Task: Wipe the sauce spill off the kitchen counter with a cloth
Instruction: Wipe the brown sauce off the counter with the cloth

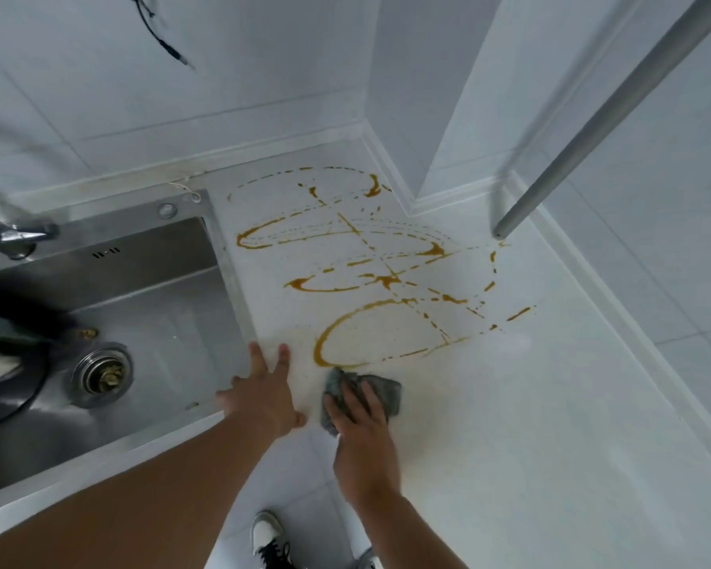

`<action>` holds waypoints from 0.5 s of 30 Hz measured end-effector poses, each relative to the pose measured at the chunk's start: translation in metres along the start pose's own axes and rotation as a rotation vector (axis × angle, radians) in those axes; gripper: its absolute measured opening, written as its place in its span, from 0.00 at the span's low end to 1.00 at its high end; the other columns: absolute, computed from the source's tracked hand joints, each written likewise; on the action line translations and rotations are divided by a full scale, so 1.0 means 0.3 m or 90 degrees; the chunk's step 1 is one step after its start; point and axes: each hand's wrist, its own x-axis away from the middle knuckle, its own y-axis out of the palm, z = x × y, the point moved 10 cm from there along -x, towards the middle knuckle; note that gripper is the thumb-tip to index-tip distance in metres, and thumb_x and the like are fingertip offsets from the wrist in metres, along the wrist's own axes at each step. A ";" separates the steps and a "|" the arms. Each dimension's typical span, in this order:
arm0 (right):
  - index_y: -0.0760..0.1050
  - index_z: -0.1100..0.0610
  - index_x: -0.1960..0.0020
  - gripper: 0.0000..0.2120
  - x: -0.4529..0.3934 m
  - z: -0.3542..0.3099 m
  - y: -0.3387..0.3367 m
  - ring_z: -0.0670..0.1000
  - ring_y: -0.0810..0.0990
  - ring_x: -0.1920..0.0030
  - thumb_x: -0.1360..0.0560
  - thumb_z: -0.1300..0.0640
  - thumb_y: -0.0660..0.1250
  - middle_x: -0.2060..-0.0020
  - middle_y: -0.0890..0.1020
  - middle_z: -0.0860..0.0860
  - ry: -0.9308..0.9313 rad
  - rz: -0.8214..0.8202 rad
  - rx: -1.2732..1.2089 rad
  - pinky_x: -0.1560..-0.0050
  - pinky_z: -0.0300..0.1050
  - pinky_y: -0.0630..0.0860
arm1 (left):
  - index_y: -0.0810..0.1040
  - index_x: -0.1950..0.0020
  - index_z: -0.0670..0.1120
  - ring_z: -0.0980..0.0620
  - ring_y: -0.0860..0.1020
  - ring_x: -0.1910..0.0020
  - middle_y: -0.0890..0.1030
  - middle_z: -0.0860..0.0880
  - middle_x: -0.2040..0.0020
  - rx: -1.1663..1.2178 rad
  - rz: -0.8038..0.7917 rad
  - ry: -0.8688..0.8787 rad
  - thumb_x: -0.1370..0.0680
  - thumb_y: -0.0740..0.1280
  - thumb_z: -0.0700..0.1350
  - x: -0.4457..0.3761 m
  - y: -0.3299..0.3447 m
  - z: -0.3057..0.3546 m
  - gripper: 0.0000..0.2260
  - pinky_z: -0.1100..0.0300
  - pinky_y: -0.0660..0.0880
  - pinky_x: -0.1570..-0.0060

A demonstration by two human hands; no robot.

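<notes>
Brown sauce [370, 277] runs in loops and dotted lines across the white counter [530, 404], from the back wall down to a big oval near the front. A grey cloth [380, 390] lies bunched at the lower edge of that oval. My right hand [362, 437] presses flat on the cloth with straight fingers. My left hand [263, 392] rests spread on the counter just left of the cloth, beside the sink rim. A faint yellowish smear shows on the counter around both hands.
A steel sink [148, 305] with a drain [101, 373] fills the left side; dark items lie in it at the far left. A faucet [13, 234] sits at its back. A grey metal pole [592, 121] slants down to the counter at the right. Tiled walls close off the back.
</notes>
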 end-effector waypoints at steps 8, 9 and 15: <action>0.66 0.48 0.19 0.29 -0.139 0.392 -0.221 0.58 0.51 0.16 0.18 0.62 0.62 0.16 0.59 0.51 0.332 0.073 -0.008 0.26 0.59 0.68 | 0.29 0.20 0.60 0.35 0.75 0.32 0.32 0.44 0.18 -0.064 0.011 0.059 0.27 0.74 0.62 0.002 -0.007 -0.014 0.57 0.33 0.66 0.30; 0.67 0.49 0.19 0.28 -0.062 0.407 -0.232 0.60 0.52 0.16 0.18 0.63 0.62 0.17 0.60 0.53 0.400 0.112 -0.009 0.27 0.62 0.69 | 0.29 0.20 0.59 0.34 0.74 0.31 0.32 0.42 0.18 -0.072 0.019 0.064 0.27 0.74 0.61 0.005 -0.011 -0.005 0.57 0.33 0.65 0.29; 0.60 0.40 0.17 0.35 -0.100 -0.033 0.032 0.53 0.42 0.16 0.19 0.60 0.66 0.16 0.51 0.44 0.045 -0.030 0.022 0.20 0.55 0.60 | 0.31 0.19 0.56 0.29 0.69 0.28 0.34 0.38 0.18 -0.078 0.043 0.075 0.27 0.74 0.60 -0.004 -0.016 0.009 0.56 0.31 0.60 0.27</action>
